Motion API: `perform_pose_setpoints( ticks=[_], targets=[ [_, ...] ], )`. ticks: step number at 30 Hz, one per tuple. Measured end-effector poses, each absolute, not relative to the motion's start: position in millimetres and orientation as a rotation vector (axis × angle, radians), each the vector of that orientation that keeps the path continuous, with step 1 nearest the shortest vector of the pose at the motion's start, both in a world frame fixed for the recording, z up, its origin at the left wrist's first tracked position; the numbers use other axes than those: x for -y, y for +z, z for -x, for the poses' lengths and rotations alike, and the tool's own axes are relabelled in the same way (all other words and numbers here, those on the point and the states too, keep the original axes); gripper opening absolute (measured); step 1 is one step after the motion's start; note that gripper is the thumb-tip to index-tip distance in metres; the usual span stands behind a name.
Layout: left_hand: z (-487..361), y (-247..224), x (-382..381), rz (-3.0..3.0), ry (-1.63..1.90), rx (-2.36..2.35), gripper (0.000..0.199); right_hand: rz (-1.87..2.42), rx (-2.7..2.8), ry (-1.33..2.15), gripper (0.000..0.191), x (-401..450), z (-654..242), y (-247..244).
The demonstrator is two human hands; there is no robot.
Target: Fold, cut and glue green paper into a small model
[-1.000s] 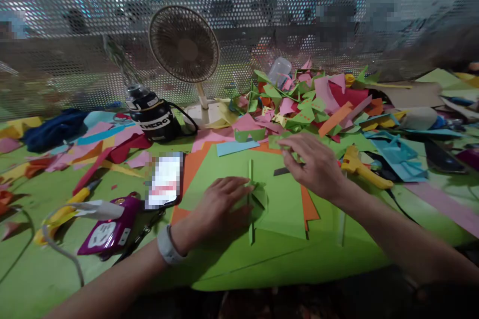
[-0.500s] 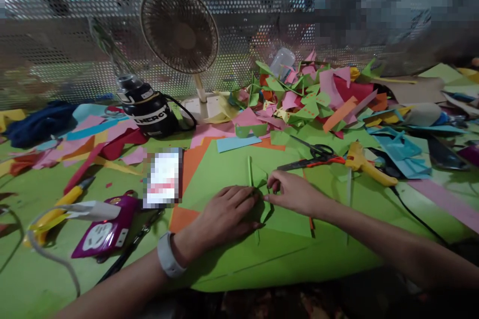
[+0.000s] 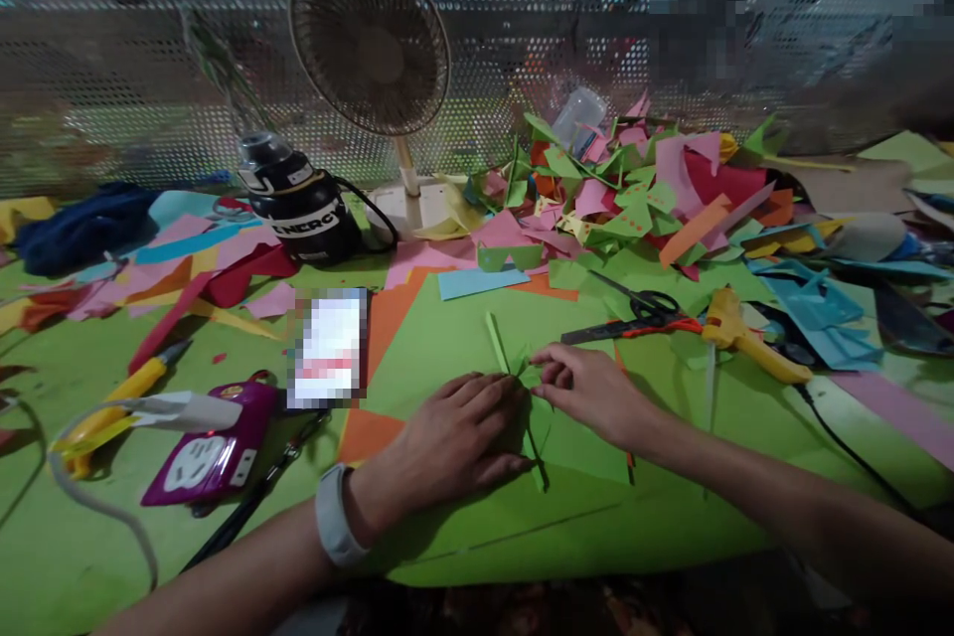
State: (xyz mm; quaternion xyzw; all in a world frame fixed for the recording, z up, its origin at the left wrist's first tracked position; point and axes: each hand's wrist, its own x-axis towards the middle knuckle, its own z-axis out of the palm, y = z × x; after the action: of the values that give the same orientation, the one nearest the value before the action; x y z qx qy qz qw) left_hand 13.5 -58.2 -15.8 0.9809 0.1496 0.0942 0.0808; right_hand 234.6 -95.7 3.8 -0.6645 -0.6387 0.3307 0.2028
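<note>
A thin green paper strip point(image 3: 496, 342) lies tilted on a stack of green paper sheets point(image 3: 417, 338). My left hand point(image 3: 462, 437) rests palm down across its middle, fingers stretched out flat and thumb apart, covering part of it. At those fingertips is a small green paper piece point(image 3: 531, 375). My right hand point(image 3: 596, 393) pinches this piece between thumb and fingers, just right of the strip. The fingertips partly hide how piece and strip meet. Black-handled scissors point(image 3: 641, 303) and a cutter with a red-orange handle point(image 3: 633, 328) lie beyond my right hand.
A yellow glue gun point(image 3: 752, 338) with a cord lies at right. Paper scraps point(image 3: 633, 189) are heaped behind. On the left are a phone point(image 3: 328, 348), a purple power bank point(image 3: 213, 447) and another yellow glue gun point(image 3: 111, 407). A fan point(image 3: 373, 40) and black bottle point(image 3: 305, 209) stand behind.
The green strip has turned, its top now leaning left and its lower end swung right. My hands stay close together around it. The whole view has shifted slightly.
</note>
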Motion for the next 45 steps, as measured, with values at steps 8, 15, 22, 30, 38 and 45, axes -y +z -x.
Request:
perform_pose_setpoints(
  ticks=[8, 15, 22, 30, 38, 45],
  targets=[
    [-12.4, -17.5, 58.8, -2.946, 0.282, -0.417, 0.05, 1.762, 1.97, 0.776, 0.005, 96.5, -238.9, -0.5],
    [-11.8, -16.3, 58.7, -2.979, 0.305, -0.39, 0.045, 1.345, 2.56, 0.196, 0.019, 103.4, -250.5, -8.1],
    [-12.0, -15.4, 57.2, -2.978, 0.345, -0.363, 0.047, 1.339, 2.372, 0.233, 0.008, 101.5, -250.4, -16.2],
    [-11.8, -14.2, 57.9, -2.989, 0.341, -0.382, 0.051, 1.547, 2.126, 0.567, 0.008, 95.8, -248.4, -15.6],
    [-12.3, -14.0, 55.2, -3.014, 0.393, -0.362, 0.051, 1.169, 2.42, 0.146, 0.018, 100.6, -252.2, -14.6],
    [-11.1, -11.6, 54.3, -3.01, 0.345, -0.365, 0.051, 1.202, 2.36, 0.251, 0.013, 96.8, -252.5, -15.8]
  ],
)
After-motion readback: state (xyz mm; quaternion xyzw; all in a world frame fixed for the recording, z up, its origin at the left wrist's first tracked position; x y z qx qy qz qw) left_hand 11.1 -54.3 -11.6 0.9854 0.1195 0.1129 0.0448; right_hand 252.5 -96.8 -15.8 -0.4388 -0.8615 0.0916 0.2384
